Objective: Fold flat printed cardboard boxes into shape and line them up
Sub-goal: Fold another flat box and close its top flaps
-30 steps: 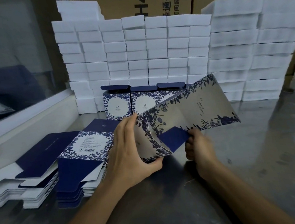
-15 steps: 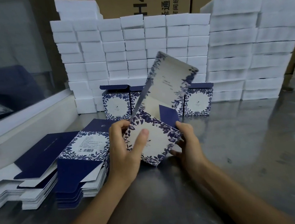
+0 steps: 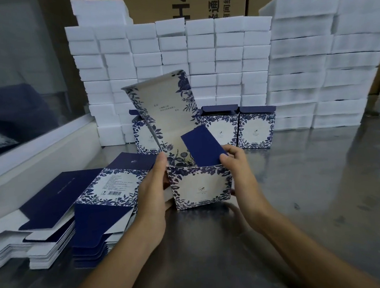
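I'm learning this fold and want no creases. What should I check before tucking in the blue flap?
1. Left hand steadies the box: ok.
2. Right hand pinches the blue flap: ok.
3. Tall lid panel stands open, clear of the flap: ok.
4. Box bottom locked: cannot tell, hidden.
5. Box walls squared: ok, as far as the front shows.
6. Space beside the row of finished boxes: ok.
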